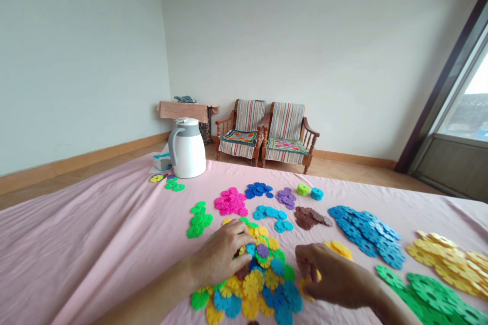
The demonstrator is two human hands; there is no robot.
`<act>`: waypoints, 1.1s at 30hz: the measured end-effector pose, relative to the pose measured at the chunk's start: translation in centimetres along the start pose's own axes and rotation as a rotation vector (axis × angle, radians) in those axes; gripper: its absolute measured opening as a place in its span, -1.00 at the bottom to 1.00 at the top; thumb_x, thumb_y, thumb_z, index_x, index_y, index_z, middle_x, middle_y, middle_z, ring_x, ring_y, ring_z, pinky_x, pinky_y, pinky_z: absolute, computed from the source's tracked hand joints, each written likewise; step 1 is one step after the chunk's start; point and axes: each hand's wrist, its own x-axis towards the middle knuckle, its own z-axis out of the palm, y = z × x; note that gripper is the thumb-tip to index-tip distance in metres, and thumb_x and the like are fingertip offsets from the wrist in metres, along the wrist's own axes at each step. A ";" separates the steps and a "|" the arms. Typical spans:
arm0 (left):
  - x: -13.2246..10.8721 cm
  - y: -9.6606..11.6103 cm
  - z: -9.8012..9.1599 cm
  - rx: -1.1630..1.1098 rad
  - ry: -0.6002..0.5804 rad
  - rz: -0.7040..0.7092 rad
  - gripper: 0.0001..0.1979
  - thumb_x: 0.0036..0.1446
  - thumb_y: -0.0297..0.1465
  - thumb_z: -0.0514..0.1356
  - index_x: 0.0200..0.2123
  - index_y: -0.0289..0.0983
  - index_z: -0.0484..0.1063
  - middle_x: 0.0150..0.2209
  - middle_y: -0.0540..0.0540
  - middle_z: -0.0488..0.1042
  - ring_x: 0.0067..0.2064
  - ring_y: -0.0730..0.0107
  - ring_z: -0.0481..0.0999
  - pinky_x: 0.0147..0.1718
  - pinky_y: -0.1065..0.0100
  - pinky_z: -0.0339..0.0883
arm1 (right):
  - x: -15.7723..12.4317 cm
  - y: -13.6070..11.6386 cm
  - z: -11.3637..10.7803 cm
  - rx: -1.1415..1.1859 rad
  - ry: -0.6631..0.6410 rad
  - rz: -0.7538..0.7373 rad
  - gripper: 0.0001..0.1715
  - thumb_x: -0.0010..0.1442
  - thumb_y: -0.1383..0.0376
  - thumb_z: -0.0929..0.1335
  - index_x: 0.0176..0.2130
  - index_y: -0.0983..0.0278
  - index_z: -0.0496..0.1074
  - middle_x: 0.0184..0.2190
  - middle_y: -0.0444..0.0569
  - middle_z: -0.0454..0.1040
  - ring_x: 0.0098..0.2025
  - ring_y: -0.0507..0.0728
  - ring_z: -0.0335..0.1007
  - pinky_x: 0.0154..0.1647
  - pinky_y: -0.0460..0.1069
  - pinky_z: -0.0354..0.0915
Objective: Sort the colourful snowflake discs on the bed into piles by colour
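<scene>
A heap of mixed-colour notched plastic discs (250, 284) lies on the pink cloth in front of me. My left hand (229, 246) rests over the heap's left side, thumb and fingers apart among the pieces; what lies under the palm is hidden. To the right of the heap, my right hand (330, 274) is curled with fingertips down, closed on a yellow disc (306, 289) that shows partly beneath it. A purple disc (262, 250) lies on top of the heap between both hands. Just behind the right hand is a small yellow pile (338, 250).
Beyond the heap lie sorted piles: green (199, 221), pink (231, 201), dark blue (258, 190), light blue (272, 216), purple (285, 198) and brown (310, 217). Larger blue (368, 233), yellow (446, 259) and green (434, 297) piles spread rightward. A white jug (190, 152) stands at back left.
</scene>
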 end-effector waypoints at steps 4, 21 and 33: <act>0.0 0.0 0.0 0.004 0.001 -0.001 -0.80 0.08 -0.43 0.22 -0.18 -0.17 0.46 -0.25 -0.06 0.36 -0.15 0.27 0.31 -0.12 0.27 0.19 | 0.4 1.6 -0.5 -0.073 0.136 0.049 -0.85 -0.13 0.47 0.22 -0.51 0.24 0.28 -0.52 -0.17 0.38 -0.46 0.00 0.24 -0.45 -0.11 0.08; 0.3 -0.6 1.2 0.045 0.157 0.065 -0.89 0.15 -0.48 0.15 -0.34 -0.24 0.49 -0.40 -0.02 0.47 -0.28 0.35 0.38 -0.17 0.27 0.16 | 3.1 -0.4 3.5 0.029 0.508 -0.069 -0.82 0.14 0.38 0.18 -0.45 0.25 0.29 -0.50 -0.11 0.37 -0.43 0.04 0.30 -0.41 -0.08 0.16; 5.0 -0.7 1.8 0.049 0.160 -0.115 -0.80 0.12 -0.47 0.09 -0.51 -0.28 0.45 -0.49 -0.02 0.44 -0.40 0.39 0.41 -0.41 0.43 0.17 | 3.9 1.9 3.7 -0.012 0.609 0.001 -0.81 0.10 0.40 0.18 -0.53 0.24 0.19 -0.57 -0.13 0.33 -0.50 0.03 0.26 -0.49 -0.10 0.06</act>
